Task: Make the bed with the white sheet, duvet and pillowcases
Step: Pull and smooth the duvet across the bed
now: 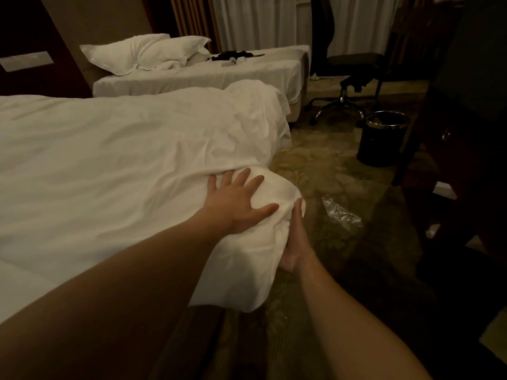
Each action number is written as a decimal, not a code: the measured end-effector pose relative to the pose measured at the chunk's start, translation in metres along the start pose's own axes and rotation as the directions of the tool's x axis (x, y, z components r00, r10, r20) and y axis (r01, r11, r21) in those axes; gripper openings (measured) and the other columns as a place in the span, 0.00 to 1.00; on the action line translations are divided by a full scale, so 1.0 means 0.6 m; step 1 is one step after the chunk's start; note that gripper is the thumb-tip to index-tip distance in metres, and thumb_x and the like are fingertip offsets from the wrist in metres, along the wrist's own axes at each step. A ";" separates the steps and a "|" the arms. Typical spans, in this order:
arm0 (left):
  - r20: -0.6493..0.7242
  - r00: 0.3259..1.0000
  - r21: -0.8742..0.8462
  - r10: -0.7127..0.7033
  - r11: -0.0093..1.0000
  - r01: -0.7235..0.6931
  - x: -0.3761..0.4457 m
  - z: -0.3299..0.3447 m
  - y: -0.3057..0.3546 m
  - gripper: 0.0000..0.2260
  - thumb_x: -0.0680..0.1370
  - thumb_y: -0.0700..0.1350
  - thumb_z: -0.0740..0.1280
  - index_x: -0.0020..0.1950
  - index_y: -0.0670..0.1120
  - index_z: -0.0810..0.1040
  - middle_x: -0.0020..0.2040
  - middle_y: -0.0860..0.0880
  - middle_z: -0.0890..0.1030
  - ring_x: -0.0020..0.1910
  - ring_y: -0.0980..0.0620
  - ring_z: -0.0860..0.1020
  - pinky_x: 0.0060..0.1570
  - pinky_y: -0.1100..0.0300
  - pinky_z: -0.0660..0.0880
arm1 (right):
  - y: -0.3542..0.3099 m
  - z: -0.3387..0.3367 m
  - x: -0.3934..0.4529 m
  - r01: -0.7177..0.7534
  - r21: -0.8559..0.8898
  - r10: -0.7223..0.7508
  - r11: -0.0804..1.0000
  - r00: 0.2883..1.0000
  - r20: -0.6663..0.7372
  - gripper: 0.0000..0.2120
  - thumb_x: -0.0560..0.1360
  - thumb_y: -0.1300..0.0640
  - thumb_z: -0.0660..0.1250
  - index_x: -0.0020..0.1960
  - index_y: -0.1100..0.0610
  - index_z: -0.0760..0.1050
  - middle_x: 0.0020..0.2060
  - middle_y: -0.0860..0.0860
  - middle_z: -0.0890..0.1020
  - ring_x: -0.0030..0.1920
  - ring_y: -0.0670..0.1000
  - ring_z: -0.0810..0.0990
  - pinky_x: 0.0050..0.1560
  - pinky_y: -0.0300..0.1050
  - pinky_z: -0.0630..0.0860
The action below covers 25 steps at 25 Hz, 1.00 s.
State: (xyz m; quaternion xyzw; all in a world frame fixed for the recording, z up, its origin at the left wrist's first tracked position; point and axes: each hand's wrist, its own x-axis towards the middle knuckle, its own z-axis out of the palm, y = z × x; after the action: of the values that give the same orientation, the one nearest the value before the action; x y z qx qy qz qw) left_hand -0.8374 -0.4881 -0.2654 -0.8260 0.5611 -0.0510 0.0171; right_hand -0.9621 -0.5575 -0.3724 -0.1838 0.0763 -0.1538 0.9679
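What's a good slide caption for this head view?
Left hand flat on the white duvet corner, right hand gripping beneath.

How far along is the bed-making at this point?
Done: the white duvet is spread over most of the near bed. In hand: the left hand presses flat on its bunched corner while the right hand supports it from the side. Left: that corner is rumpled; the pillows lie on the far bed.

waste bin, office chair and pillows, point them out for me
waste bin (382,145), head view, on its dark side wall
office chair (354,61), head view, on its seat
pillows (131,54), head view, on the front pillow's face
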 end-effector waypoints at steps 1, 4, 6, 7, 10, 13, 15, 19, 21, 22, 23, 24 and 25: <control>-0.007 1.000 0.009 0.005 1.000 -0.005 -0.002 0.008 -0.003 0.38 0.74 0.77 0.48 0.80 0.61 0.51 0.82 0.52 0.50 0.80 0.43 0.48 0.75 0.35 0.43 | 0.009 -0.003 0.010 -0.022 -0.003 0.022 1.000 1.000 0.014 0.47 0.70 0.22 0.60 0.77 0.54 0.66 0.72 0.64 0.71 0.72 0.67 0.70 0.75 0.67 0.60; -0.030 0.999 0.014 0.032 0.999 -0.032 -0.011 0.028 -0.012 0.37 0.74 0.76 0.48 0.80 0.61 0.51 0.82 0.52 0.51 0.80 0.43 0.48 0.75 0.34 0.42 | 0.033 -0.007 0.031 -0.043 -0.035 0.043 0.998 0.999 -0.017 0.46 0.71 0.23 0.61 0.77 0.53 0.65 0.72 0.64 0.71 0.72 0.67 0.69 0.75 0.67 0.59; -0.038 0.999 0.008 0.036 0.999 -0.036 -0.015 0.035 -0.014 0.37 0.74 0.76 0.47 0.80 0.61 0.51 0.82 0.52 0.51 0.80 0.44 0.48 0.75 0.34 0.41 | 0.040 -0.004 0.033 -0.012 -0.041 0.010 0.999 0.999 -0.044 0.43 0.73 0.24 0.58 0.77 0.53 0.65 0.71 0.64 0.72 0.71 0.66 0.71 0.75 0.66 0.61; -0.048 0.998 0.005 0.035 0.999 -0.035 -0.015 0.037 -0.012 0.37 0.74 0.76 0.47 0.80 0.61 0.51 0.82 0.52 0.52 0.80 0.44 0.48 0.75 0.35 0.42 | 0.041 0.002 0.031 0.026 -0.018 -0.027 0.999 0.999 -0.042 0.42 0.75 0.26 0.57 0.77 0.54 0.65 0.70 0.64 0.73 0.71 0.65 0.71 0.75 0.66 0.61; -0.079 0.996 -0.020 0.029 0.999 -0.030 -0.019 0.038 -0.006 0.37 0.74 0.76 0.47 0.80 0.61 0.53 0.81 0.52 0.56 0.79 0.45 0.52 0.75 0.36 0.45 | 0.047 0.027 0.025 0.171 0.025 -0.170 0.985 0.984 -0.054 0.37 0.78 0.30 0.55 0.76 0.56 0.66 0.69 0.64 0.74 0.71 0.64 0.72 0.73 0.63 0.65; -0.079 0.996 -0.063 0.031 0.997 -0.036 -0.030 0.033 0.007 0.39 0.72 0.77 0.44 0.79 0.61 0.54 0.80 0.53 0.58 0.79 0.47 0.55 0.75 0.37 0.49 | 0.042 0.039 0.010 0.235 -0.011 -0.235 0.972 0.969 -0.074 0.35 0.79 0.32 0.55 0.76 0.56 0.66 0.68 0.63 0.75 0.68 0.63 0.75 0.68 0.61 0.73; -0.087 0.996 -0.082 0.037 0.996 -0.045 -0.036 0.023 0.022 0.40 0.71 0.77 0.43 0.79 0.61 0.53 0.80 0.54 0.57 0.79 0.47 0.54 0.74 0.38 0.50 | 0.022 0.043 -0.006 0.247 -0.029 -0.248 0.969 0.966 -0.066 0.35 0.79 0.32 0.55 0.76 0.55 0.66 0.69 0.62 0.75 0.69 0.63 0.75 0.69 0.61 0.71; -0.146 0.988 -0.143 0.044 0.987 -0.066 -0.034 -0.012 0.043 0.37 0.72 0.77 0.45 0.79 0.63 0.52 0.81 0.55 0.56 0.79 0.48 0.54 0.75 0.39 0.51 | -0.020 0.055 -0.040 0.256 -0.032 -0.256 0.966 0.967 0.001 0.37 0.78 0.31 0.58 0.77 0.56 0.67 0.71 0.62 0.72 0.72 0.64 0.70 0.76 0.65 0.60; -0.126 0.991 -0.159 0.051 0.985 -0.071 -0.037 -0.022 0.045 0.37 0.72 0.77 0.46 0.79 0.63 0.51 0.81 0.55 0.55 0.79 0.49 0.54 0.75 0.39 0.51 | -0.018 0.060 -0.055 0.275 -0.032 -0.275 0.961 0.961 -0.001 0.38 0.78 0.30 0.58 0.77 0.55 0.65 0.73 0.62 0.71 0.73 0.64 0.69 0.76 0.65 0.58; -0.117 0.992 -0.160 0.056 0.984 -0.074 -0.041 -0.024 0.046 0.37 0.72 0.77 0.45 0.79 0.64 0.50 0.81 0.56 0.55 0.79 0.49 0.53 0.75 0.39 0.51 | -0.015 0.060 -0.060 0.291 -0.043 -0.292 0.956 0.956 -0.019 0.38 0.77 0.30 0.59 0.77 0.55 0.65 0.73 0.62 0.71 0.73 0.64 0.69 0.76 0.65 0.58; -0.110 0.992 -0.156 0.060 0.985 -0.077 -0.045 -0.026 0.046 0.38 0.72 0.77 0.45 0.79 0.64 0.50 0.81 0.56 0.54 0.79 0.49 0.53 0.75 0.40 0.50 | -0.013 0.061 -0.062 0.323 -0.073 -0.328 0.944 0.942 -0.071 0.39 0.77 0.30 0.60 0.77 0.55 0.66 0.73 0.62 0.71 0.73 0.64 0.70 0.76 0.65 0.59; -0.111 0.992 -0.154 0.063 0.985 -0.080 -0.046 -0.030 0.046 0.37 0.72 0.77 0.46 0.79 0.64 0.50 0.81 0.56 0.54 0.79 0.49 0.53 0.75 0.40 0.51 | -0.014 0.067 -0.064 0.359 -0.136 -0.375 0.923 0.919 -0.123 0.39 0.75 0.29 0.62 0.76 0.54 0.68 0.72 0.61 0.72 0.71 0.63 0.72 0.74 0.65 0.63; -0.118 0.991 -0.160 0.064 0.984 -0.083 -0.046 -0.037 0.047 0.37 0.73 0.76 0.46 0.79 0.63 0.50 0.81 0.56 0.54 0.79 0.49 0.54 0.75 0.40 0.51 | -0.018 0.075 -0.066 0.382 -0.243 -0.430 0.892 0.883 -0.190 0.39 0.73 0.28 0.64 0.73 0.52 0.70 0.70 0.58 0.75 0.69 0.60 0.75 0.71 0.64 0.68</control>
State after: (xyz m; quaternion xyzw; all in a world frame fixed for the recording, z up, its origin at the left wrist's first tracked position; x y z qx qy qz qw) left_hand -0.8758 -0.4723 -0.2476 -0.7990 0.5937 -0.0501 -0.0810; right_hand -0.9928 -0.5391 -0.3233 -0.2714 0.1666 -0.3664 0.8743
